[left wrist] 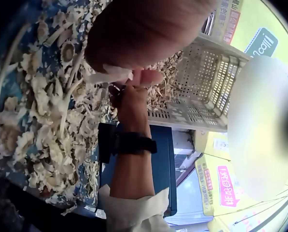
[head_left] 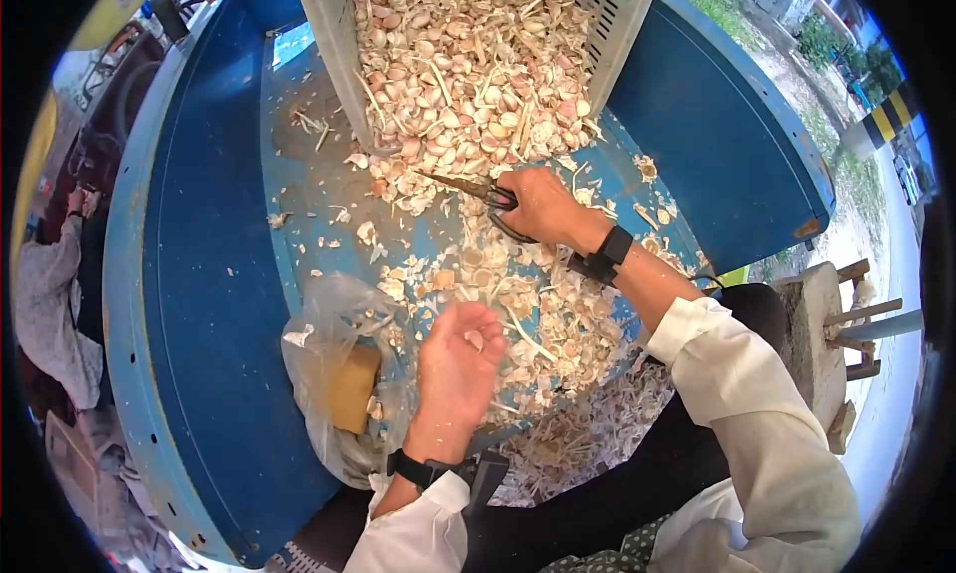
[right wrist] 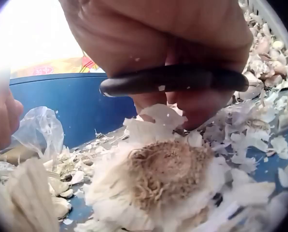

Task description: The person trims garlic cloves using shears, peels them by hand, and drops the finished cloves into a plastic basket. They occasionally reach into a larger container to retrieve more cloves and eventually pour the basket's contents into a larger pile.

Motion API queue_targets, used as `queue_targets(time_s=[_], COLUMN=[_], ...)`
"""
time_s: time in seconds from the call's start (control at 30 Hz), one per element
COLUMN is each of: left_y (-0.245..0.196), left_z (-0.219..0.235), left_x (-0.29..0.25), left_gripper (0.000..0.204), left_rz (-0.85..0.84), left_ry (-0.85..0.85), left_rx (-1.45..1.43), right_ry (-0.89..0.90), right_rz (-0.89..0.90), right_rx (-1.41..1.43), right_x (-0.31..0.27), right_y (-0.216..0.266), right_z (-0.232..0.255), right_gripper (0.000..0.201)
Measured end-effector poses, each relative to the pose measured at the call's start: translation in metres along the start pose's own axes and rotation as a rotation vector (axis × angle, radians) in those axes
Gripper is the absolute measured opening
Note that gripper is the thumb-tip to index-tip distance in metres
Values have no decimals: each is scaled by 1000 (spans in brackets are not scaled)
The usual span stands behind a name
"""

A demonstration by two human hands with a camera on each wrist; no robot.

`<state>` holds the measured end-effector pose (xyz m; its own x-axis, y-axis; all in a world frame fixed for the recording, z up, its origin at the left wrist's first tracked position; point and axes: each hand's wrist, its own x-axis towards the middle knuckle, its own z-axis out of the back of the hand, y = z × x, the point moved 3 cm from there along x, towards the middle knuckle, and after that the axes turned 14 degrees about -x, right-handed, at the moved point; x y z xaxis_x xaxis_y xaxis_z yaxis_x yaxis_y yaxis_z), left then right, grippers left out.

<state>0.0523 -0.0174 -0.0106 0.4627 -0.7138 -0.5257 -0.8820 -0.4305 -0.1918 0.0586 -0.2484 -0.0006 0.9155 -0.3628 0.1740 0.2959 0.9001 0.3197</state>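
Dark-handled scissors [head_left: 466, 185] are gripped in my right hand [head_left: 550, 211], their blades pointing left over loose garlic cloves at the front of the crate. In the right wrist view a black handle loop [right wrist: 168, 80] crosses below the fingers, above a cut garlic root end [right wrist: 165, 169]. My left hand [head_left: 458, 364] is palm up, nearer my body, over the scattered skins. Its fingers curl round a pale scrap of garlic skin [left wrist: 110, 75], which shows at the fingertips in the left wrist view.
A pale plastic crate [head_left: 344, 65] full of garlic cloves [head_left: 468, 75] lies at the back of the blue metal bed [head_left: 219, 274]. Garlic skins [head_left: 558, 334] cover its front. A clear plastic bag [head_left: 324, 319] with a tan block [head_left: 354, 389] sits left of my left hand.
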Motion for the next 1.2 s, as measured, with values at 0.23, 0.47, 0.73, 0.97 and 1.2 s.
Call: queue_targets(time_s=[0.23,0.47,0.73,0.97,1.2], left_y=[8,-15,-31,-70,-85], left_z=[-32,-14,-27,-20,-27], left_x=[-7,-41,-75,-66,-79], left_gripper=[30,33,32,29,30], left_rz=[-73,6,0,-194,-259], left_ry=[-155,-32,-20,22,62], left_rx=[-116,74,279,165,65], right_ry=[197,165,99,-93,319], right_rz=[140,-374,-222,119,343], right_rx=[347,-119,-835,-183,185], right_x=[-56,-110,-110,-68,-115], right_y=[82,-59,-136,-71,39], right_z=[52,120,81,59,25], right_gripper=[25,19,16,53,57])
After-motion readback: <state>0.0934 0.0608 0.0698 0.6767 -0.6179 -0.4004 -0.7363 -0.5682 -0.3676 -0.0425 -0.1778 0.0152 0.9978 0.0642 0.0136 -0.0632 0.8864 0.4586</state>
